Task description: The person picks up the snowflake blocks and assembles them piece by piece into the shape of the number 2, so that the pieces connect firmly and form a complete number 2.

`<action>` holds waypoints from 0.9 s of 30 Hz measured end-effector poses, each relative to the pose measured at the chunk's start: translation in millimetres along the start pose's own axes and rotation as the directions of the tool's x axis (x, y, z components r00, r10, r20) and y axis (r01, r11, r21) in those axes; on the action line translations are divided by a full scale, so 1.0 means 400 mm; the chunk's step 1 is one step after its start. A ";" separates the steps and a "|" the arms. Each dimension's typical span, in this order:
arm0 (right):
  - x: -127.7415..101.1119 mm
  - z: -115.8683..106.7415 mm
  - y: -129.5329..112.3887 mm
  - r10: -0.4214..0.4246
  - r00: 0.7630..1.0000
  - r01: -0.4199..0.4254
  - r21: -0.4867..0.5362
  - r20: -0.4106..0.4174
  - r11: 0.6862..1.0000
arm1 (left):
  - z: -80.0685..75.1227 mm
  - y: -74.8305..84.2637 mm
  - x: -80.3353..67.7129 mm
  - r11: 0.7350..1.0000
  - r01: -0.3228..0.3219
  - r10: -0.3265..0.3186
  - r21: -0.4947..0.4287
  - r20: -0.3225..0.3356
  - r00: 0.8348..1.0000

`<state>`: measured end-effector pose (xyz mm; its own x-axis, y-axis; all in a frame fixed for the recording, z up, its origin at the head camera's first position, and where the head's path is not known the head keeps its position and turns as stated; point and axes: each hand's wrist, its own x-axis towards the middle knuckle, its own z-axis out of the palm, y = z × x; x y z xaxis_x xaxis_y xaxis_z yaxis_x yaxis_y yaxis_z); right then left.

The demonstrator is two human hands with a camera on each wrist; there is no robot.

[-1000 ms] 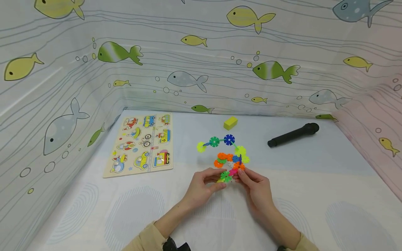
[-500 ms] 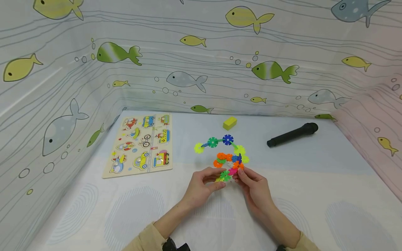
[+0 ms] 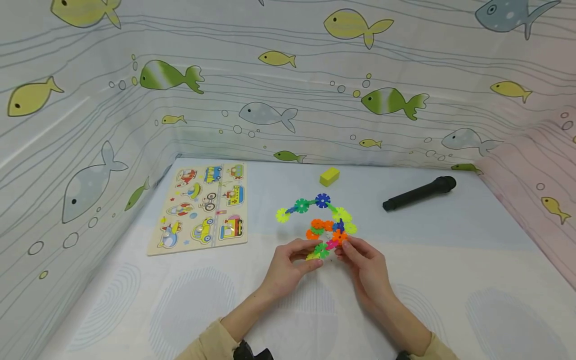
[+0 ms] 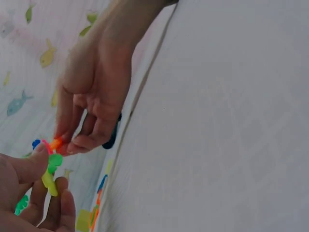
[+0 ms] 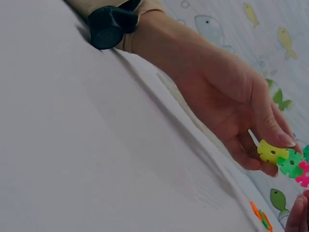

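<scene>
A vehicle puzzle board (image 3: 203, 207) lies far left on the tabletop (image 3: 450, 280); the left hand (image 3: 288, 265) pinches the yellow-green end of the snowflake-disc chain (image 3: 321, 225); the chain's upper arc has drifted slightly leftward since a second ago, suggesting pieces being pressed together; the right hand (image 3: 364, 267) pinches the pink-orange discs; a black microphone (image 3: 419, 193) lies right.

Fish-print cloth walls (image 3: 288, 100) w/ pale blue-white sheet (image 3: 180, 310) as floor, even light.

Children's play corner, fish-print curtain (image 3: 288, 100) all round, vehicle puzzle board (image 3: 203, 207), snowflake building discs (image 3: 321, 225)
</scene>
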<state>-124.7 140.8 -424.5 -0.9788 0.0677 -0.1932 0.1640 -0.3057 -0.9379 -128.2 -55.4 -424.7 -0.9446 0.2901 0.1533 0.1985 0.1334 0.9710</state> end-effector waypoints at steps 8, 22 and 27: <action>0.045 -0.026 -0.047 -0.072 0.997 0.055 -0.458 -0.021 0.887 | -0.001 0.008 -0.003 1.000 -0.004 0.004 -0.015 -0.008 1.000; 0.162 -0.071 -0.044 -0.241 0.953 0.262 -0.899 0.183 0.352 | 0.002 -0.001 -0.002 1.000 0.005 -0.006 -0.001 -0.028 1.000; 0.175 -0.068 -0.039 -0.282 0.931 0.314 -0.901 0.230 0.301 | 0.001 0.000 -0.001 1.000 0.004 -0.004 0.004 -0.034 0.999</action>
<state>-192.3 176.3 -431.2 -0.9861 -0.0691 0.1510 -0.1472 0.7844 -0.6025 -127.8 -55.2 -424.7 -0.9536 0.2576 0.1557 0.1959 0.1383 0.9708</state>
